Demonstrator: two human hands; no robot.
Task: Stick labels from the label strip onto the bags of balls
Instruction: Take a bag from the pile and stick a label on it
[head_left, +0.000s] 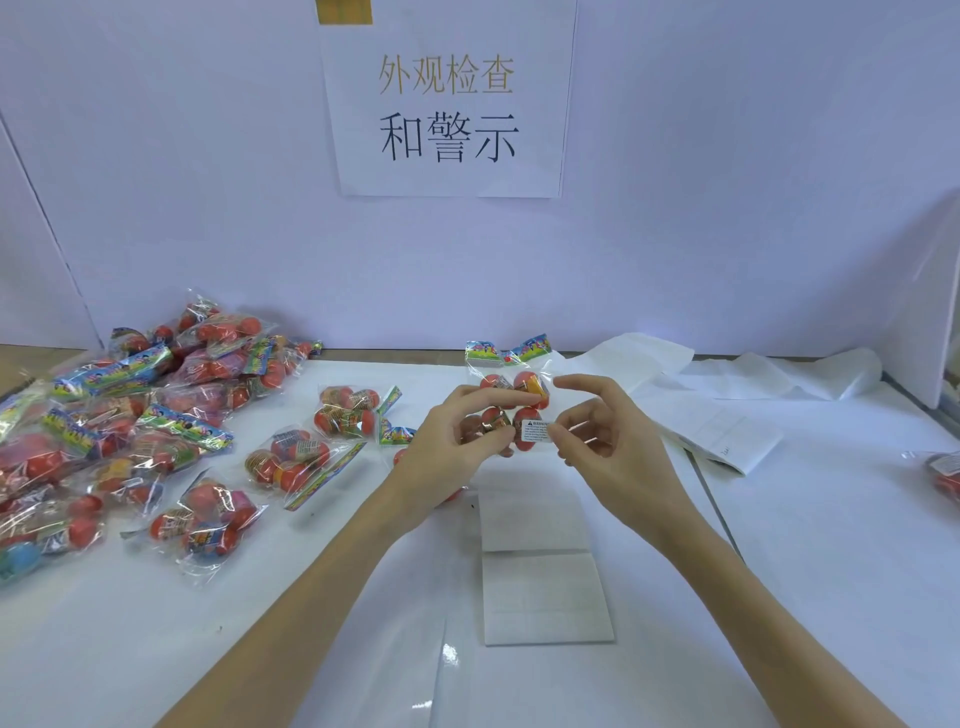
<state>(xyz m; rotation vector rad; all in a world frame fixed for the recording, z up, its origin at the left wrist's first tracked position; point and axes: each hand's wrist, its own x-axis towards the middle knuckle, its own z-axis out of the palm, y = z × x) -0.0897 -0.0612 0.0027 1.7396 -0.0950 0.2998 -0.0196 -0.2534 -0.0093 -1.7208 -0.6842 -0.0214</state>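
Both hands hold one bag of balls above the label strip.
Left hand (457, 431) grips the bag (511, 395); right hand (602, 436) pinches a white warning label (537, 431) against it, just beyond the label strip (540, 571).

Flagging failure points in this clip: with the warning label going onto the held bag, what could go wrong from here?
1. The left hand holds the bag in the air, so the right hand presses the warning label onto loose film over round balls; it may wrinkle or sit crooked.
2. The pile of bags lies close by, so labelled and unlabelled bags could get mixed.
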